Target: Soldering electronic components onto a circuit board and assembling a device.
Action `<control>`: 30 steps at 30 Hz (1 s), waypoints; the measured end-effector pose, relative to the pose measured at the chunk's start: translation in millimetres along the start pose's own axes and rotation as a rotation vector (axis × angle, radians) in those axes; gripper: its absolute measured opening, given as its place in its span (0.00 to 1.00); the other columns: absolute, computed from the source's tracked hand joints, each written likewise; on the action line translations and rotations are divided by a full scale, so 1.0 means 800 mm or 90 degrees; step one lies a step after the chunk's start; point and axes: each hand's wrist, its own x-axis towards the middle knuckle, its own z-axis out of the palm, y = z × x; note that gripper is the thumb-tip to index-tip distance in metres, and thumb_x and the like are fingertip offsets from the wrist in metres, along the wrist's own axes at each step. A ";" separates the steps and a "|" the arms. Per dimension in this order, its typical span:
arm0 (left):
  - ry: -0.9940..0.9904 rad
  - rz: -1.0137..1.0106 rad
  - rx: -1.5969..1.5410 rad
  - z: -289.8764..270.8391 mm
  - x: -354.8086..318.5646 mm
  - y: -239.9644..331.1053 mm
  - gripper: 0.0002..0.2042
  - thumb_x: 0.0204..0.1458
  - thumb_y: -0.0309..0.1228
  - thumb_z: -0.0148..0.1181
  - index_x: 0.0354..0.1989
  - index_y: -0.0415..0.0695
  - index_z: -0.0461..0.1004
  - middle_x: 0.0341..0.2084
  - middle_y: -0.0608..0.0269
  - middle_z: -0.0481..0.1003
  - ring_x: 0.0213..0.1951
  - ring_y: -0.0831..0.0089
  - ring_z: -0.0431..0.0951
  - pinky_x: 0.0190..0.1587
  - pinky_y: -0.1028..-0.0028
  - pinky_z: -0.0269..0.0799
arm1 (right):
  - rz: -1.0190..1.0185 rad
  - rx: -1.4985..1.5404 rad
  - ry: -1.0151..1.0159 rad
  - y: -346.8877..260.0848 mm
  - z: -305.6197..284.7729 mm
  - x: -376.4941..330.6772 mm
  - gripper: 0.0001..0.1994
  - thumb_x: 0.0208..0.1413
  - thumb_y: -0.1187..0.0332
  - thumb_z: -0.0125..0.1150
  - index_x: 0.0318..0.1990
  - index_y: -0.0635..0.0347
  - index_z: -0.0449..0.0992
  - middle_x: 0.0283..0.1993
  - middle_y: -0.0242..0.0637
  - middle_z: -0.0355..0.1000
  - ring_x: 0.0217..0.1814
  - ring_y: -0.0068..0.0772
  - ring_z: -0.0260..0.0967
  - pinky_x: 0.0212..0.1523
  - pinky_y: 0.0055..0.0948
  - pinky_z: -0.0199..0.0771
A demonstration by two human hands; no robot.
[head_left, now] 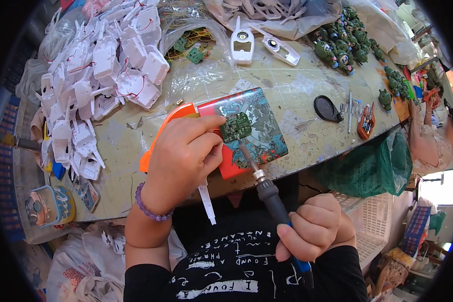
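My left hand (183,151) is closed, its index fingertip on the left edge of a small green circuit board (236,127). Below that hand pokes out a narrow white plastic piece (206,201); the rest of it is hidden. My right hand (312,229) grips the blue and black handle of a soldering iron (268,189), its tip at the lower edge of the board. Under the board lies a worn, dark patterned box (269,136) with red sides. An orange, curved plastic object (158,138) sits partly behind my left hand.
White plastic housings with red wires (103,65) are heaped at the left. Two white shells (242,45) lie at the back. Green figures (342,43) cluster at the far right, near a black round part (328,108) and a screwdriver (350,110). Another person's arm (423,136) shows at right.
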 end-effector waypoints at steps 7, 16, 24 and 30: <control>0.010 -0.003 -0.009 0.001 0.000 0.000 0.06 0.35 0.21 0.64 0.23 0.40 0.73 0.37 0.61 0.78 0.34 0.61 0.76 0.39 0.66 0.73 | 0.021 -0.023 0.002 -0.003 -0.007 -0.010 0.15 0.55 0.55 0.63 0.34 0.59 0.73 0.21 0.26 0.62 0.18 0.20 0.59 0.15 0.16 0.55; -0.020 -0.050 -0.122 -0.025 0.006 -0.006 0.09 0.39 0.23 0.65 0.31 0.40 0.77 0.39 0.60 0.77 0.42 0.60 0.76 0.45 0.65 0.71 | 0.142 -0.089 0.016 -0.012 -0.024 -0.032 0.17 0.56 0.54 0.60 0.39 0.59 0.70 0.25 0.29 0.66 0.20 0.26 0.64 0.17 0.24 0.63; -0.080 -0.105 -0.145 -0.030 0.000 -0.026 0.07 0.44 0.22 0.62 0.34 0.40 0.79 0.35 0.59 0.77 0.40 0.64 0.76 0.44 0.69 0.69 | 0.191 -0.111 0.124 -0.015 -0.024 -0.050 0.16 0.65 0.56 0.46 0.36 0.61 0.67 0.20 0.36 0.63 0.16 0.31 0.59 0.16 0.29 0.61; -0.060 -0.094 -0.136 -0.016 0.000 -0.031 0.05 0.45 0.23 0.63 0.32 0.41 0.79 0.29 0.61 0.77 0.38 0.65 0.75 0.45 0.68 0.67 | 0.217 -0.104 0.140 -0.015 -0.022 -0.058 0.17 0.65 0.55 0.46 0.36 0.62 0.67 0.20 0.35 0.64 0.15 0.30 0.58 0.15 0.28 0.60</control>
